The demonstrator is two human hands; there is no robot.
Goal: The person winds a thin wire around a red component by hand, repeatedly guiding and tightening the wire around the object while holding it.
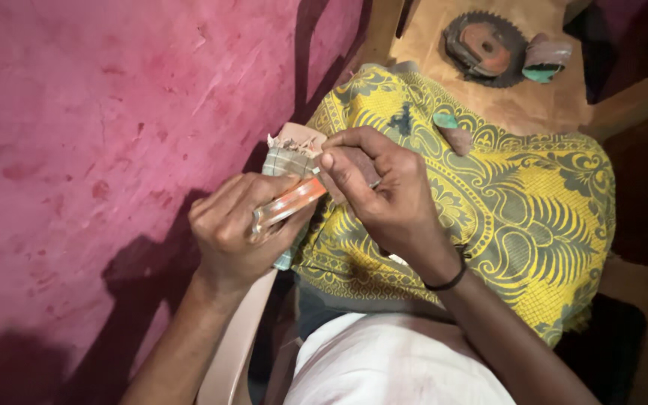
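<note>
Orange clear-bodied tool (pixel 288 204) gripped in left hand (pixel 234 232), right hand (pixel 384 191) pinching its tip beside a checked cloth bundle (pixel 288 159).

The wall (pixel 91 127) is matt pink plaster, rough and blotched. The cloth (pixel 519 217) over the lap is soft printed fabric, yellow and grey. The slim tool (pixel 288 205) in the left hand (pixel 230 240) looks like glossy orange and clear plastic. The toothed disc (pixel 485 49) is dull, rusty metal, lying on a matt brown wooden tabletop (pixel 523 109). The chair arm (pixel 241 337) is smooth pale plastic.
</note>
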